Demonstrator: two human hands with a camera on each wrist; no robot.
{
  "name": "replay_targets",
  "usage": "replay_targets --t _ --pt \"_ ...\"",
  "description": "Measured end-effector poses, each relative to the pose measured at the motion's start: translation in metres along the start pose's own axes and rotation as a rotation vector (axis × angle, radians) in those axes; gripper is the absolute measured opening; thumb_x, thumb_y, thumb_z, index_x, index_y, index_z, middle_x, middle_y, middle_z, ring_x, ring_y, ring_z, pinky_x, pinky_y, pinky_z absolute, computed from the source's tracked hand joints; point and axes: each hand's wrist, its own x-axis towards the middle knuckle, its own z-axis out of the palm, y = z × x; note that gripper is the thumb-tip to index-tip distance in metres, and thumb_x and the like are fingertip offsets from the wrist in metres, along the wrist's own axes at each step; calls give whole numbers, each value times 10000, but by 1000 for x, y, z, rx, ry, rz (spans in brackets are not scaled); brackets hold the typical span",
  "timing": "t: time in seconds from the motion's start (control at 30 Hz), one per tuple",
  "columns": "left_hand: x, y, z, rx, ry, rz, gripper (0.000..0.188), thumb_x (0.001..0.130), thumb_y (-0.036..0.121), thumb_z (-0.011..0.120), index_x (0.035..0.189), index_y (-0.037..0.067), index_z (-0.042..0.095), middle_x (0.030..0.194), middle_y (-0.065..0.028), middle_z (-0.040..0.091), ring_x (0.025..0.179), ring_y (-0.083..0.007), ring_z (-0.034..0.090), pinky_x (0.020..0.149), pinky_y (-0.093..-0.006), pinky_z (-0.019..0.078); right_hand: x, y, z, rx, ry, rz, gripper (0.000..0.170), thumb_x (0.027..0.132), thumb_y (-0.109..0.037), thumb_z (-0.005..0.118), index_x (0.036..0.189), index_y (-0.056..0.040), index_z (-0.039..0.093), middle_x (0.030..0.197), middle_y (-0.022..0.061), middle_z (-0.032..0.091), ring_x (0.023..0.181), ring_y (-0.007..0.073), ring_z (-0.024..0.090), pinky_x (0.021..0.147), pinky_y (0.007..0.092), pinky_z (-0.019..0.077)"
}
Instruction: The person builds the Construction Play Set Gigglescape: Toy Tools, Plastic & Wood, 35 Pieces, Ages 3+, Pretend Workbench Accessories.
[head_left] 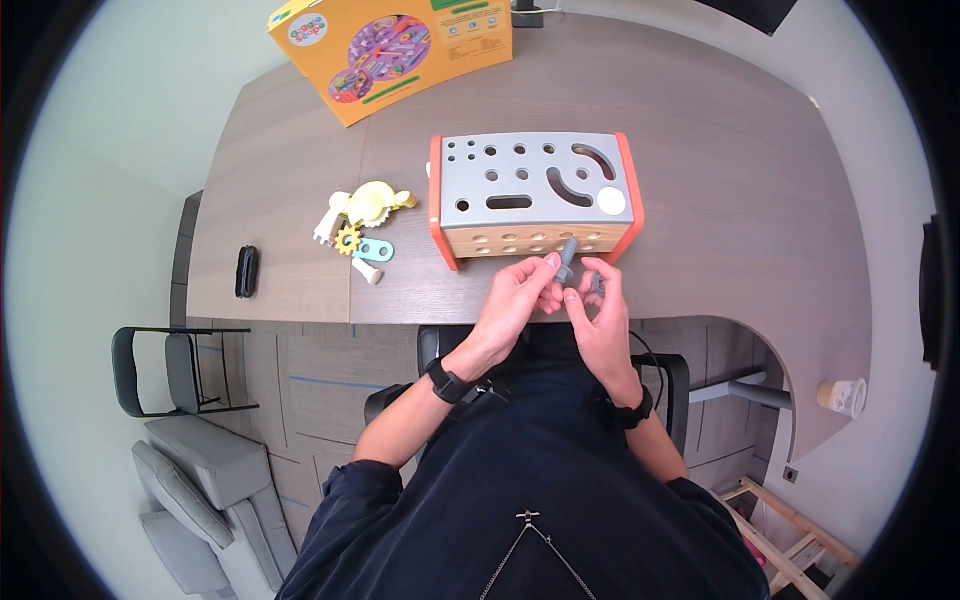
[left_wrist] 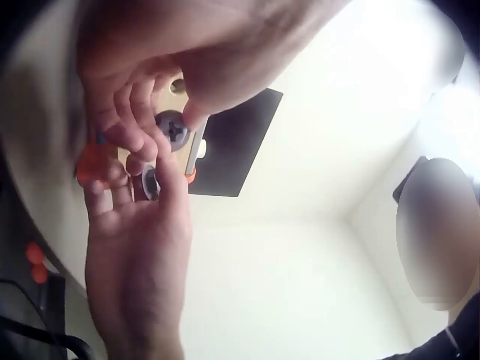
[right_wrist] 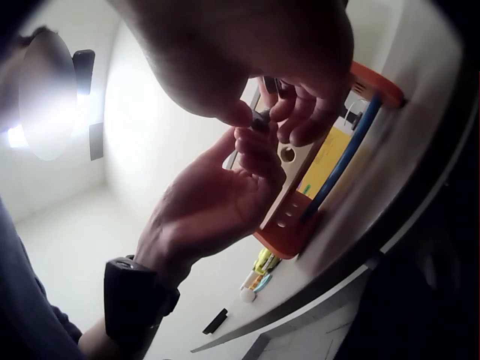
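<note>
In the head view the left hand (head_left: 512, 302) pinches a grey toy screw (head_left: 567, 262), its threaded shaft pointing up toward the wooden front of a toy workbench (head_left: 530, 180). Beside it the right hand (head_left: 603, 330) holds a small grey round piece (head_left: 598, 284) between thumb and curled fingers. The left wrist view shows the screw's cross-slotted head (left_wrist: 174, 131) at the left fingertips, with the grey ring-like piece (left_wrist: 151, 182) against the right hand (left_wrist: 139, 247). Both hands are close together at the workbench's front edge.
Left of the workbench lie a yellow gear (head_left: 347, 240), a turquoise strip (head_left: 374, 250) and other toy parts. A black case (head_left: 247, 272) is farther left. An orange box (head_left: 400, 50) stands behind; the table (head_left: 740, 200) extends right to a curved edge.
</note>
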Motion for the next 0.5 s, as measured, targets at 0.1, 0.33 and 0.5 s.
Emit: replay_targets --t 0.1,0.33,0.5 --pt "5 -3 3 -44 17 -40 339 1122 405 619 1015 88 675 860 34 664 765 -42 576 739 -233 504 9 -5 -5 -104 -28 -113 361 997 -19 702 1339 -20 588 1002 76 581 841 173 618 754 323 544" --pt "-4 -5 17 -192 12 -47 323 1141 399 579 1085 90 655 974 20 699 851 -36 620 779 -221 509 15 -16 -9 -173 -60 -103 278 1003 -1 673 1276 -2 622 1031 111 584 859 208 642 779 354 557" --pt "-3 -4 17 -232 4 -58 322 1147 390 567 1129 82 660 1017 8 714 886 -41 636 812 -227 519 22 -20 -8 -218 -70 -136 272 999 -12 676 1266 -1 623 1020 117 579 842 219 639 782 357 557"
